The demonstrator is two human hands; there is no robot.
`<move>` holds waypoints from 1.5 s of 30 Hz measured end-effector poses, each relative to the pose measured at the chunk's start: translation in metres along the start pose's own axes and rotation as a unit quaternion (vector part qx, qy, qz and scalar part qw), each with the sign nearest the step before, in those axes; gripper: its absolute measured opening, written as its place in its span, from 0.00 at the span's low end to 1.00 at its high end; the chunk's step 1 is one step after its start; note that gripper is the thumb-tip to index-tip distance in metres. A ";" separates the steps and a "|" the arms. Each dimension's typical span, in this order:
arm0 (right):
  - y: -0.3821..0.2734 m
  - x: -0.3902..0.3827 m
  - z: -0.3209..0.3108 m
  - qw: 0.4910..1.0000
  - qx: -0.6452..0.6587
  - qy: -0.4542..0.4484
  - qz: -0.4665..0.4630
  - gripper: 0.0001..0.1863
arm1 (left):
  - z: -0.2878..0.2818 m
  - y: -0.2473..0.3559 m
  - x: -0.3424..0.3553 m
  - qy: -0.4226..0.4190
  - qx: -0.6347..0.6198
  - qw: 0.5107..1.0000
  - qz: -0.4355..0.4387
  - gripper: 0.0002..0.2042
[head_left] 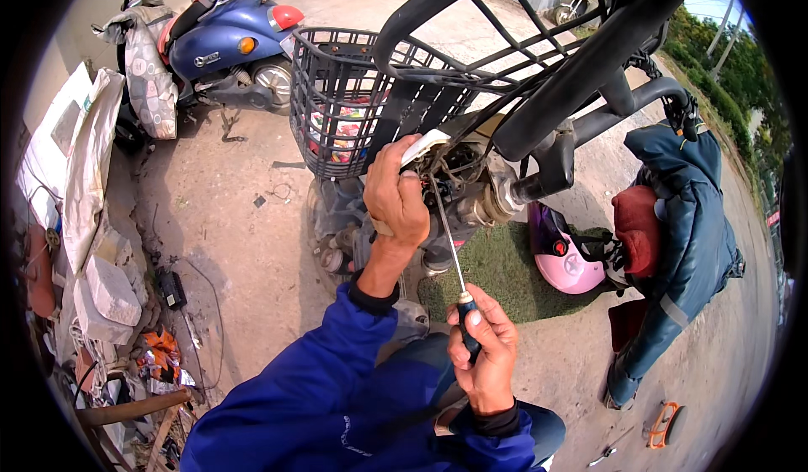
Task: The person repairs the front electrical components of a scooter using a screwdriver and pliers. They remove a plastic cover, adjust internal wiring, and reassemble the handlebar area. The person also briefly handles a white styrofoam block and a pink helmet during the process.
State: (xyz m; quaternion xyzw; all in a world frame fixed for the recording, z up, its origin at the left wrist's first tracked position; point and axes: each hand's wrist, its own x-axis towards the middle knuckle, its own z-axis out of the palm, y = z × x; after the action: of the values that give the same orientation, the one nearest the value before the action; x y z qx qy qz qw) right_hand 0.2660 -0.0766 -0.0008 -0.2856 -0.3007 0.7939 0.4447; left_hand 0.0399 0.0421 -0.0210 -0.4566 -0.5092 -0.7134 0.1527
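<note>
My right hand (486, 350) grips a screwdriver (465, 302) by its dark blue handle. Its long metal shaft runs up and away from me, and the tip goes in among a bundle of wires (450, 165) at the vehicle's steering column. Closed on a curved white piece (425, 146) beside those wires, my left hand (397, 194) has its back toward me. What exactly the white piece is cannot be made out. Just behind this hand stands a black plastic basket (337, 110) with colourful packages inside. The screwdriver's very tip is hidden in the wiring.
A black tubular frame (589, 76) reaches over the work at the upper right. On a green mat (484, 274) lies a pink helmet (572, 266); a person in dark clothes (686, 236) crouches beside it. A blue scooter (231, 43) stands far left; concrete blocks (109, 295) and scraps lie left.
</note>
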 end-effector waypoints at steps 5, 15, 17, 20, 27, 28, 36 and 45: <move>0.001 0.001 0.001 0.990 -0.132 0.029 -0.046 0.22 | -0.003 0.005 0.004 -0.010 0.013 1.000 0.003 0.20; 0.010 0.009 -0.014 0.776 -0.539 0.009 -0.328 0.22 | 0.000 0.005 0.001 -0.013 0.028 0.999 -0.019 0.20; 0.006 -0.001 -0.002 0.893 -0.411 0.030 -0.178 0.21 | -0.005 0.008 0.000 -0.023 0.031 0.998 -0.044 0.22; 0.003 -0.002 0.006 0.966 -0.242 0.033 -0.082 0.21 | -0.001 0.002 -0.001 0.002 0.028 1.000 -0.004 0.19; 0.000 0.003 0.001 0.996 -0.092 0.003 -0.017 0.21 | -0.003 0.003 0.002 -0.009 0.030 0.999 -0.002 0.19; -0.001 0.004 0.001 0.997 -0.077 -0.003 -0.012 0.21 | -0.002 0.003 0.002 -0.010 0.028 1.000 -0.003 0.19; -0.001 0.002 0.001 0.999 -0.007 -0.013 0.029 0.22 | -0.003 0.007 0.002 -0.017 0.039 0.999 -0.007 0.19; 0.000 0.009 -0.009 0.998 0.006 -0.037 0.042 0.22 | -0.005 0.008 0.002 -0.030 0.034 0.999 0.005 0.20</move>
State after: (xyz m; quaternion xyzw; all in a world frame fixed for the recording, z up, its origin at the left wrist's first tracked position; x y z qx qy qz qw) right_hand 0.2681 -0.0672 -0.0082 -0.2659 -0.2995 0.8238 0.4013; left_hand 0.0415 0.0349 -0.0148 -0.4752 -0.5349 -0.6810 0.1561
